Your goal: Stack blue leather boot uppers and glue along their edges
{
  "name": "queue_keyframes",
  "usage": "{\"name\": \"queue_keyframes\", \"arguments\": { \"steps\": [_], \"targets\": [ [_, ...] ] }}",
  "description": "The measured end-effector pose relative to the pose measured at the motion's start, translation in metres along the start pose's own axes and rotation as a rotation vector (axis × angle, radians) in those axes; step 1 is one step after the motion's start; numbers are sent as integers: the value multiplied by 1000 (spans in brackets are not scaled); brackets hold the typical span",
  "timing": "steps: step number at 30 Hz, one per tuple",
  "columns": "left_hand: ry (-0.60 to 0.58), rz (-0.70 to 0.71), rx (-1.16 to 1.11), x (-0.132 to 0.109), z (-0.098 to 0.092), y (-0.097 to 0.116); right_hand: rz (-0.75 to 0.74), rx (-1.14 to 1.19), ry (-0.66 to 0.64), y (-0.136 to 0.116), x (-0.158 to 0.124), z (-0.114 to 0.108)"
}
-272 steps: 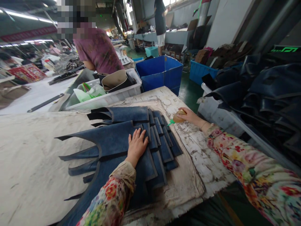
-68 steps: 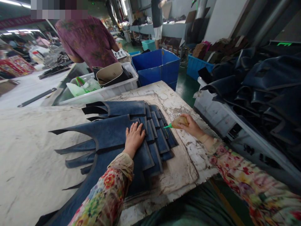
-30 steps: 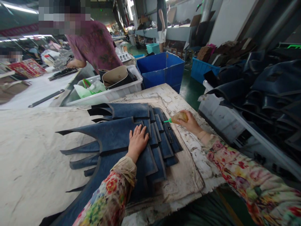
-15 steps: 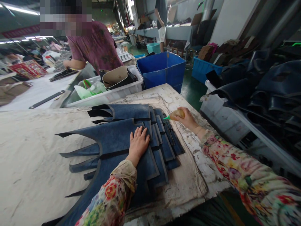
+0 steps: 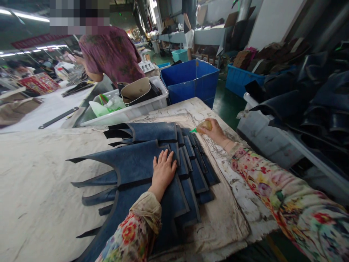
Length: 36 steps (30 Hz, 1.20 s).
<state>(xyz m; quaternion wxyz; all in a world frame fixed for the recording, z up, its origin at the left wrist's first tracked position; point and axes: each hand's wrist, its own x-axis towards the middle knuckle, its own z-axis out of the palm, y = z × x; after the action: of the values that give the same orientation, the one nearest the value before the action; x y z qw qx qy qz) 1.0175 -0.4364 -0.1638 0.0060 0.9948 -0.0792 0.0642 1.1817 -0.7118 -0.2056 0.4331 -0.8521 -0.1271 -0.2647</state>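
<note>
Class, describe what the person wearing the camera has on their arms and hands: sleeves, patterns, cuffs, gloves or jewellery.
Both arms wear long sleeves in a busy floral print of red, pink, yellow and green on a pale ground. The left sleeve ends in a gathered beige cuff. The left hand and right hand are bare, with no gloves or rings showing.

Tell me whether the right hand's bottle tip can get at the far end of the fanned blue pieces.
Probably yes: the right hand holds the glue bottle right beside the blue pieces, nothing between; the left hand presses nearer.

My left hand (image 5: 163,171) is pressing matt, suede-like dark blue cut pieces (image 5: 136,163); my right hand (image 5: 215,131) is gripping a smooth yellowish plastic squeeze bottle (image 5: 204,126) over the rough, glue-crusted white paper table cover (image 5: 240,196).
</note>
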Motion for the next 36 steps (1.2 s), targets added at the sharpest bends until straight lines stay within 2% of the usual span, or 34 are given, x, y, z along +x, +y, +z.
{"name": "queue_keyframes", "arguments": {
  "steps": [6,10,18,29,36],
  "targets": [
    [2,1,-11,0,2,-1,58,3,27,2,17,13],
    [10,-1,-7,0,3,-2,170,22,28,3,25,19],
    [15,3,-9,-1,5,-3,301,93,-73,3,23,3],
    [14,-7,-11,0,2,-1,281,40,-24,-8,38,18],
    [21,-6,-12,0,3,-1,292,77,-146,-15,21,-3]
  ]
}}
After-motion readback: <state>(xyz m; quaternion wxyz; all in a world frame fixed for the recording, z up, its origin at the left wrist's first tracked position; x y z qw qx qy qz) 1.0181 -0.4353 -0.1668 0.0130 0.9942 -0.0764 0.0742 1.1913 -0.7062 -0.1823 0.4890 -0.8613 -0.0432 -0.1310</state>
